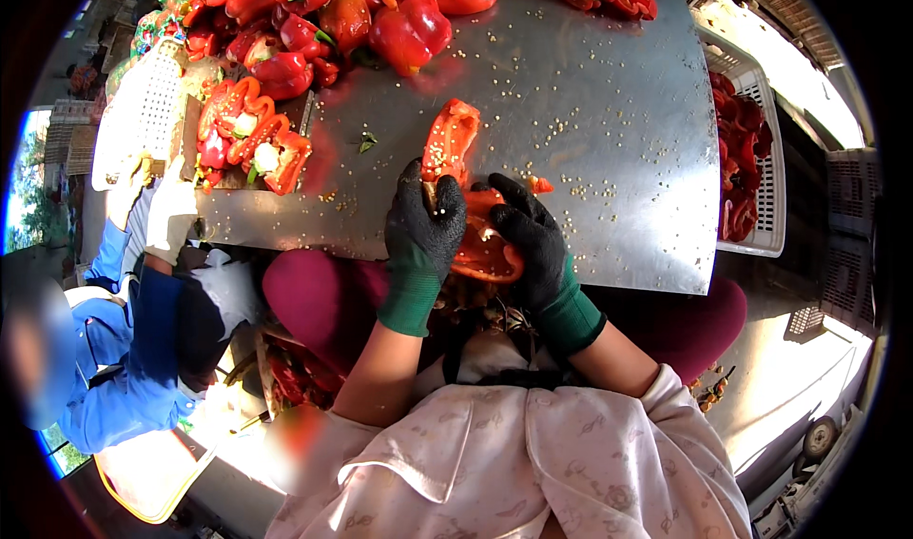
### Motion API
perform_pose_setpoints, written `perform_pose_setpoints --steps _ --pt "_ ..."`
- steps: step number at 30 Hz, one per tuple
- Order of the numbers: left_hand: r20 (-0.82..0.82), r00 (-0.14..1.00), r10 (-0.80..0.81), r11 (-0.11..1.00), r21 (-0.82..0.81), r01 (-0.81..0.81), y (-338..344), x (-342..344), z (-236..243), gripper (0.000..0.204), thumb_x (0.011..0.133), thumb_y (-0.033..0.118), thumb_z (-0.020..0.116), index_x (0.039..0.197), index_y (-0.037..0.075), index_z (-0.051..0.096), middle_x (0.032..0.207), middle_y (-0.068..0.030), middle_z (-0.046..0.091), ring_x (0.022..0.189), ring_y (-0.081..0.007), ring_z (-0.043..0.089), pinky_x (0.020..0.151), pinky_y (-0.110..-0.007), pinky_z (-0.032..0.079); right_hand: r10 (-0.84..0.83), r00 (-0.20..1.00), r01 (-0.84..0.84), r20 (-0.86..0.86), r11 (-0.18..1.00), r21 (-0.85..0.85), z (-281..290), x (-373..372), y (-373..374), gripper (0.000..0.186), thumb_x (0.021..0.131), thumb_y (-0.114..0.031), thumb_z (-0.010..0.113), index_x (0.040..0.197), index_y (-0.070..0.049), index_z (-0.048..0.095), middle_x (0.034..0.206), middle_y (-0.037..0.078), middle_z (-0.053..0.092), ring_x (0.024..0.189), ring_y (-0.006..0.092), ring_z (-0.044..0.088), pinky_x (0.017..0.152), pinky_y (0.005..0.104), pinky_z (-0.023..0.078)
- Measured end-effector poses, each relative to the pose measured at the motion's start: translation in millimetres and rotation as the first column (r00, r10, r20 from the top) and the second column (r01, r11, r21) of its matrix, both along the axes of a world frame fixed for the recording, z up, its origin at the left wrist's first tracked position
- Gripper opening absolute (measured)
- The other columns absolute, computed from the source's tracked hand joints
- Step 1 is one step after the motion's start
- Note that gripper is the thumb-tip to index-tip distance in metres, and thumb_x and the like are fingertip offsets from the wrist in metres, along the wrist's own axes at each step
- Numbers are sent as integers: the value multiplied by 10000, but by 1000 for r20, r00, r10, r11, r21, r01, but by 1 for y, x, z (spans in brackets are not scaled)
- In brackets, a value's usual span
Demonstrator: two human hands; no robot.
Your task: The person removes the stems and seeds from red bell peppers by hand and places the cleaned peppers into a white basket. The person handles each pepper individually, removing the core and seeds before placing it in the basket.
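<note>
My left hand (423,223), in a black glove with a green cuff, is closed around a long piece of red bell pepper (451,137) with its pale inside showing. A small tan bit, too unclear to name, shows beside the thumb. My right hand (531,235), gloved alike, grips an opened, hollow piece of red bell pepper (487,255) just below, near the table's front edge. Both hands are close together, and I cannot tell whether the two pepper pieces are still joined. A small red scrap (539,185) lies beside my right fingers.
The metal table (647,196) is scattered with pale seeds. Red peppers (411,35) are heaped at the far left, with cut peppers (249,135) nearer. A white crate (775,158) of red pieces stands at right. At left, a co-worker's sleeve (152,339) and gloved hand (169,220) show.
</note>
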State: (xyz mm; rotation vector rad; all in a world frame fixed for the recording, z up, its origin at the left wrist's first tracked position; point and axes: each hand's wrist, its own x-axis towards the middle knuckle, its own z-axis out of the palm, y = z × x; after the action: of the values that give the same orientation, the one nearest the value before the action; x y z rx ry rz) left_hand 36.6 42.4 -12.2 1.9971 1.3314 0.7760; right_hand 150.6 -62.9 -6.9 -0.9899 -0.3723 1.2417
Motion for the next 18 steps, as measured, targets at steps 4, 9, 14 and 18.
perform_pose_setpoints --steps 4,9,14,18 --pt "131 991 35 999 31 -40 -6 12 -5 421 969 249 562 1288 -23 520 1175 -241 633 1028 -327 665 858 -388 524 -80 955 34 -285 987 -160 15 -14 -2 499 884 -85 680 1350 -26 510 1218 65 619 1103 153 589 950 321 490" --pt "108 983 -150 969 214 125 0 4 2 407 976 186 530 1305 -52 502 1152 -258 637 1056 -360 652 891 -407 516 107 961 -50 254 973 -224 27 29 -4 390 854 -85 727 1219 -12 615 1064 54 682 970 133 630 879 302 514" --pt "114 993 -12 976 217 -13 26 -16 4 363 940 136 574 1255 -40 536 1102 -287 636 950 -413 665 784 -449 538 177 794 -7 582 960 -281 65 57 -15 371 826 -69 729 1179 0 637 1020 64 707 905 133 658 828 302 535" --pt "89 981 -170 963 228 146 31 -24 14 412 924 148 606 1285 -34 529 1034 -272 659 907 -398 677 772 -446 536 119 991 -127 -62 981 -149 62 64 -13 487 796 -110 651 1256 38 588 1198 122 663 1075 222 652 957 370 505"
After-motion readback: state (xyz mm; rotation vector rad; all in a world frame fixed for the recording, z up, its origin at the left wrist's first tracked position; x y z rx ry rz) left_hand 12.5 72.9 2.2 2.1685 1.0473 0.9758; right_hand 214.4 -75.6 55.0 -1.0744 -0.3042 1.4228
